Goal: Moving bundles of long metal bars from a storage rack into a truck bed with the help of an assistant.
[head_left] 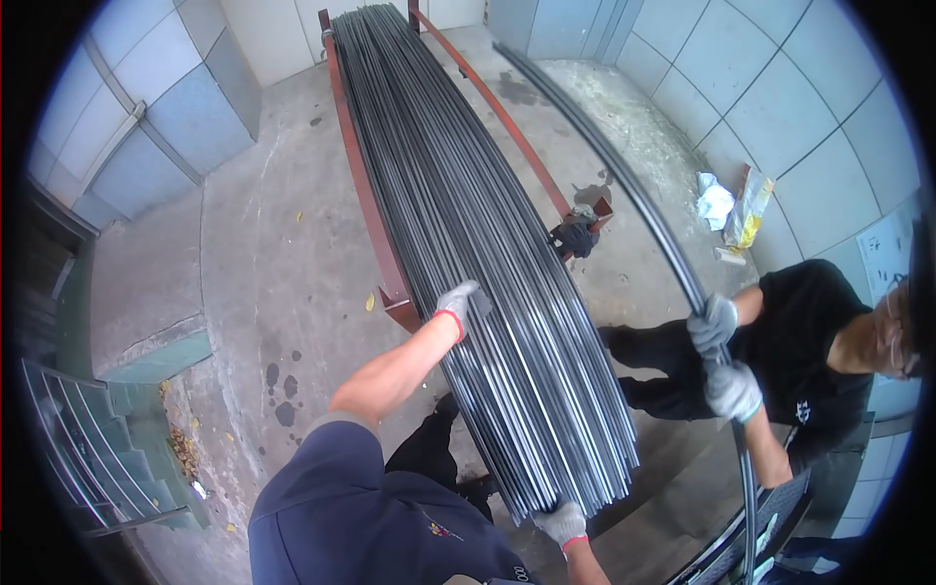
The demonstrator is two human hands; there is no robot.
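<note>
A thick stack of long, dark metal rods (468, 214) runs away from me; from here I cannot tell whether they are solid or hollow. My left hand (462, 306), in a pale glove with a red cuff, rests on top of the stack near its left edge, fingers stretched out. Down at the near rod ends, my right hand (562, 525) wears a matching glove and has its fingers closed around the ends, partly hidden. To the right, a co-worker's two gloved hands (723, 356) grip a long dark bundle of rods (643, 200), which curves in this view.
A reddish-brown steel rack (363, 185) holds the stack, its upright posts rising beside it. Dark cloth (577, 234) hangs on the right post. A white bag (715, 202) and yellow packaging (749, 219) lie by the tiled wall. Railed steps (97, 458) stand at lower left.
</note>
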